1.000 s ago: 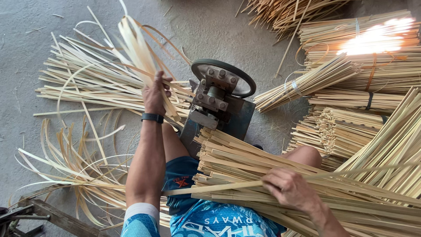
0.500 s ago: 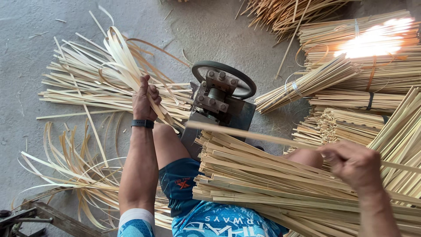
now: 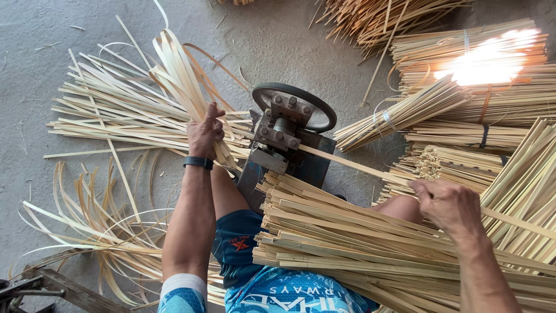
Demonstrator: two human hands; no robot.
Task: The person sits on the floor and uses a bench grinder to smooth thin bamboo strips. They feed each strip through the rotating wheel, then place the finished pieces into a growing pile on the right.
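Note:
My left hand (image 3: 204,132) is closed around a bunch of thin pale bamboo strips (image 3: 174,69) that fan up and away from a small metal splitting machine (image 3: 284,139) with a black wheel on top. My right hand (image 3: 447,203) grips one long bamboo slat (image 3: 359,167) whose far end enters the machine from the right. A thick stack of bamboo slats (image 3: 336,232) lies across my lap, under the right forearm. A black band sits on my left wrist.
Split strips (image 3: 104,116) lie spread on the grey concrete floor to the left, with curled shavings (image 3: 87,226) nearer me. Tied bamboo bundles (image 3: 463,93) are piled at the right and top. A dark metal frame (image 3: 35,287) sits at the bottom left.
My right hand lifted a slat off the lap stack, moved right and fed its end into the machine. My left hand stayed on the strips, shifting slightly.

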